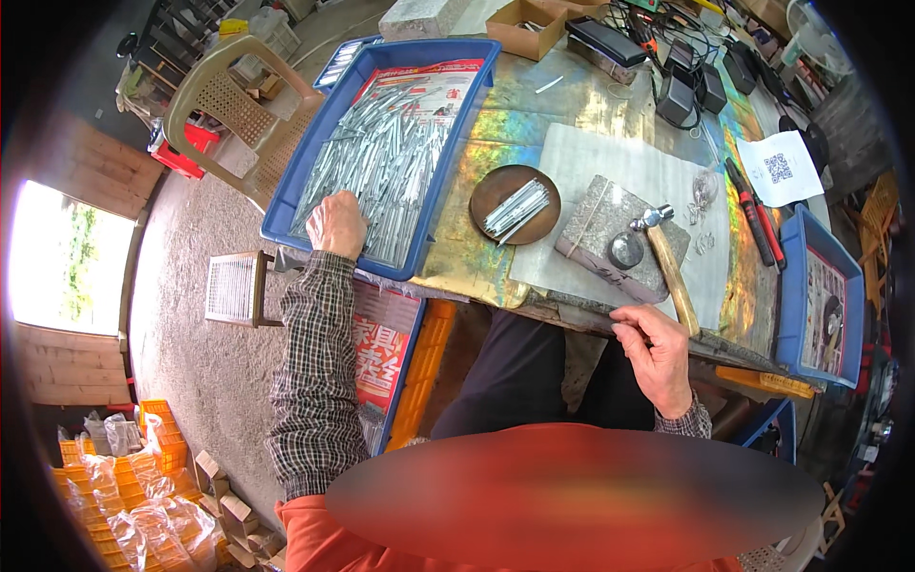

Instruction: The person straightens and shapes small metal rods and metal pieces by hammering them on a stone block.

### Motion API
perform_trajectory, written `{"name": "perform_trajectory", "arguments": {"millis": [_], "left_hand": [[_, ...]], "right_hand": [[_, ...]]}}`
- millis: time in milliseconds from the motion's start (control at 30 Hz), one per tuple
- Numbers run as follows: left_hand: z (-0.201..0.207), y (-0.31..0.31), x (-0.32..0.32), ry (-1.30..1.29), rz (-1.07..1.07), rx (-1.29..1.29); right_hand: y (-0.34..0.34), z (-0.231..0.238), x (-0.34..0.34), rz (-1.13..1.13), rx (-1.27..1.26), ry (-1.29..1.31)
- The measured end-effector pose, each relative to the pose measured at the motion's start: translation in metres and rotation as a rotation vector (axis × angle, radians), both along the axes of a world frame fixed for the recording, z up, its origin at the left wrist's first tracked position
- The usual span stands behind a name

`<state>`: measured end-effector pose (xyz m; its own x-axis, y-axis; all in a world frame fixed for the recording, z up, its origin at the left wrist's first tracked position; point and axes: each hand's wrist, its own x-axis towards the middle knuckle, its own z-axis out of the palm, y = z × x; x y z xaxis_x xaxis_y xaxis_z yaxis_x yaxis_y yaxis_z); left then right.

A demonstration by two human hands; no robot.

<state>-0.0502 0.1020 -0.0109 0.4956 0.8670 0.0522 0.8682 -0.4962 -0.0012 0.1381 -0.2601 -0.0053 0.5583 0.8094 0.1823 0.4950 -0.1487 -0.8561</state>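
My left hand (338,226) is in the near end of a blue plastic tray (413,257), its fingers curled down at a heap of thin silvery metal strips (381,153). Whatever lies under its fingertips is hidden. At the table's front edge is my right hand (658,353), loosely bent, thumb and forefinger slightly apart, and nothing shows between them. Just beyond it leans the wooden handle of a hammer (673,276); the head rests on a stone block (596,214) beside a round metal piece (625,250). A round brown dish (488,183) holds a bundle of similar strips (518,210).
White sheeting (572,148) lies under the block. Red-handled long tools (753,214), a printed paper (780,168) and another blue tray (796,296) are at the right. Chargers and cables (679,91) crowd the far side. A plastic chair (243,105) stands left of the table.
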Motion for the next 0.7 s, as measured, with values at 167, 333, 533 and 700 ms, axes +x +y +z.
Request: {"name": "perform_trajectory", "arguments": {"millis": [167,333,533,700], "left_hand": [[-0.001,0.001,0.0,-0.024,0.035,-0.072],[-0.011,0.015,-0.001,-0.039,0.075,-0.146],[-0.022,0.028,-0.018,-0.112,-0.068,-0.057],[-0.01,0.009,-0.008,-0.143,-0.144,-0.004]], "right_hand": [[-0.005,0.001,0.002,-0.001,-0.002,0.003],[-0.009,0.006,0.005,0.004,0.032,-0.058],[-0.02,0.021,0.014,-0.026,0.05,-0.096],[-0.04,0.029,0.045,-0.204,0.074,-0.238]]}}
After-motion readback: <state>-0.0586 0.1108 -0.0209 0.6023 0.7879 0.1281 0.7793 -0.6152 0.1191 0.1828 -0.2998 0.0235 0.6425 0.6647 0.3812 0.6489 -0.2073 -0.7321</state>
